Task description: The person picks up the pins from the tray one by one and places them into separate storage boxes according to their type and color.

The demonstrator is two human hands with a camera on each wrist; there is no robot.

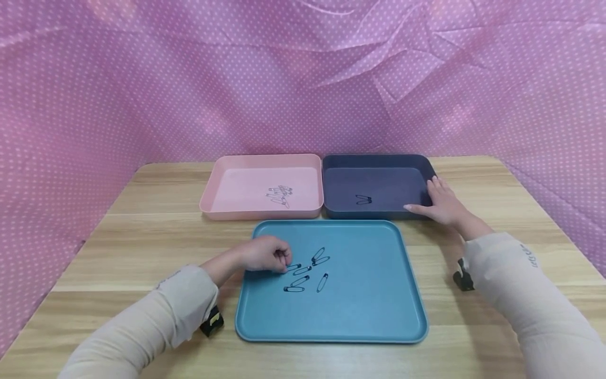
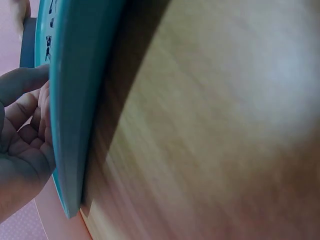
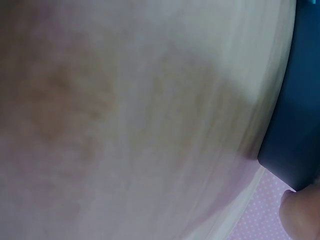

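Observation:
My left hand (image 1: 266, 253) is over the left side of the teal tray (image 1: 364, 310), fingers curled. Its fingertips pinch one end of a black safety pin (image 1: 294, 267); the grip itself is partly hidden. Several more black safety pins (image 1: 322, 282) lie beside it on the tray. In the left wrist view the tray's rim covers the fingertips of that hand (image 2: 27, 117). My right hand (image 1: 445, 204) rests on the right front corner of the dark blue tray (image 1: 379, 215), fingers and thumb spread, holding nothing. Two black safety pins (image 1: 363, 199) lie in that tray.
Left of the dark tray, touching or nearly so, stands a pink tray (image 1: 236, 215) with a small heap of silvery safety pins (image 1: 280, 196). Both stand behind the teal tray on a wooden table (image 1: 142, 237). Pink dotted cloth (image 1: 284, 79) hangs around the back and sides.

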